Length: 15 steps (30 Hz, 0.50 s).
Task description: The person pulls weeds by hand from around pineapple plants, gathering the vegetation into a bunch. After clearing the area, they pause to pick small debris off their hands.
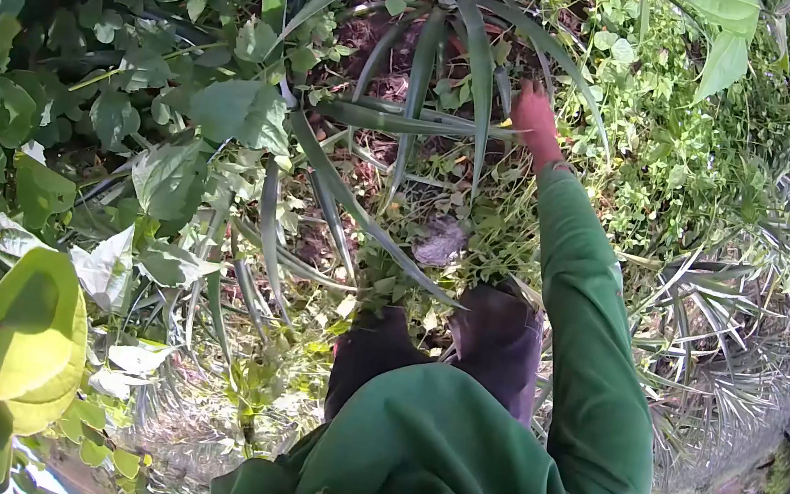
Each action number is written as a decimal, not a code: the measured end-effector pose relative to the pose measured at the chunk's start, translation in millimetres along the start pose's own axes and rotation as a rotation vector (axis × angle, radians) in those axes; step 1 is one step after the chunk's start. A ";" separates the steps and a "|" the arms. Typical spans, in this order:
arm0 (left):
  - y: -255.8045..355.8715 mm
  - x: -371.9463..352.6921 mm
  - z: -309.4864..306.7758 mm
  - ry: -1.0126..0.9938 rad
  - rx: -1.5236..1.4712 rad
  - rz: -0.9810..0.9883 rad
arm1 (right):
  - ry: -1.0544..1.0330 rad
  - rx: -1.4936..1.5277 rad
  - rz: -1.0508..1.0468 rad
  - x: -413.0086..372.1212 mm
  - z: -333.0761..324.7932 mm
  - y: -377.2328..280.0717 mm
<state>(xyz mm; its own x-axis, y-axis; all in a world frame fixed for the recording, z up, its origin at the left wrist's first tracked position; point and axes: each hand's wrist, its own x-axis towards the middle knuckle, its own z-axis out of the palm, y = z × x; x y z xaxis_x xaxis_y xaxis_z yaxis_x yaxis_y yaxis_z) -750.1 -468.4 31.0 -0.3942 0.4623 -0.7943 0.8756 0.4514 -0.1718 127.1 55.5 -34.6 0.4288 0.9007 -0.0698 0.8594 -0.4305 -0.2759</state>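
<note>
Probably for reach around the long leaves (482,75), I'm holding my right hand (534,122) out near one tip, far right; finger opening, grip: can't tell.

The weeds (653,132) on the right are lit by bright daylight, while dark shade is spread over the leaves (115,117) at upper left. The right hand (534,123) is shown a bit fuzzy. The view is bent near its round, black edge
</note>
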 end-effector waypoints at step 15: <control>6.4 -11.4 15.6 0.249 0.016 -0.204 | -0.040 -0.575 -0.304 24.3 2.9 0.7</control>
<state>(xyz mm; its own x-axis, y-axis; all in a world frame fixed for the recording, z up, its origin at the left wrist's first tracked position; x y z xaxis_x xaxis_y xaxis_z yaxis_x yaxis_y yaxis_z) -735.7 -482.6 29.9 -0.6168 0.5369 -0.5756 0.7748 0.5428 -0.3239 137.3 77.3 -39.2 0.1422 0.9839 -0.1084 0.9574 -0.1089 0.2674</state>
